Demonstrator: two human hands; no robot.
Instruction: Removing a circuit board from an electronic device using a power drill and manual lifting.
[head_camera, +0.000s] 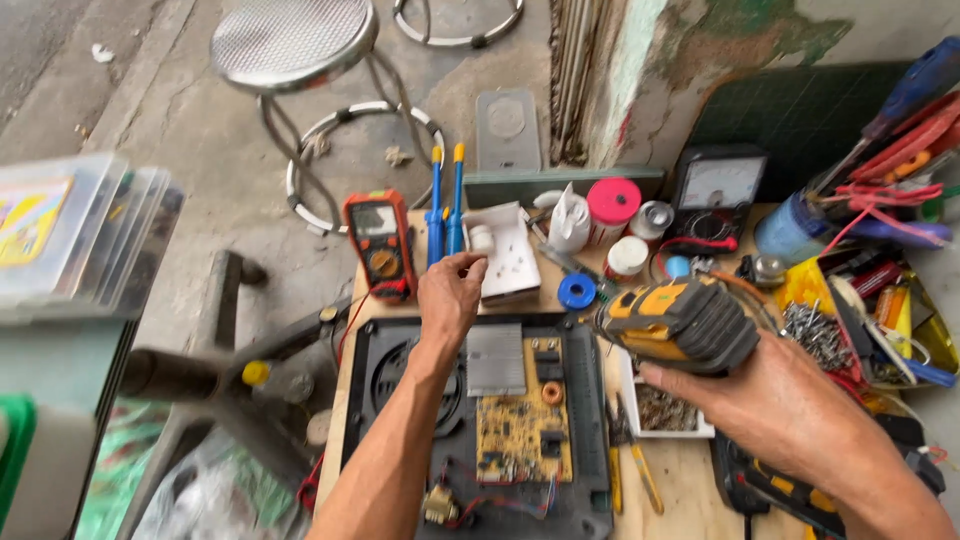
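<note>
On the wooden tabletop (680, 480) before us lies an opened appliance base (480, 420), black plastic shell up, its innards bare: an ochre circuit board (522, 432), a ribbed aluminium heat sink (496, 358), a round fan grille at the left. It sits square and central, likely so both hands can get at it.

Our left hand (450, 295) reaches past the shell's far edge, fingertips pinched together on something too small to identify, just beside a white plastic piece (505, 255). Our right hand (770, 400) is clamped around a yellow-and-black power tool (680, 322), rubbery ribbed grip, held above the tabletop and tilted toward the board.

Behind the shell: an orange-cased multimeter (380, 240) with a dial, two blue-handled screwdrivers (446, 205) with yellow caps lying parallel, a blue tape roll (577, 292), a white squeeze bottle (568, 222), a red-lidded jar (612, 208), an analogue meter (718, 195) propped upright. A white tray of screws (662, 408) sits close under the right hand, handy for fasteners. To the right, a yellow bin (870, 320) holds a clutter of tools and wires. A perforated steel stool (292, 40) stands on the concrete floor beyond.
</note>
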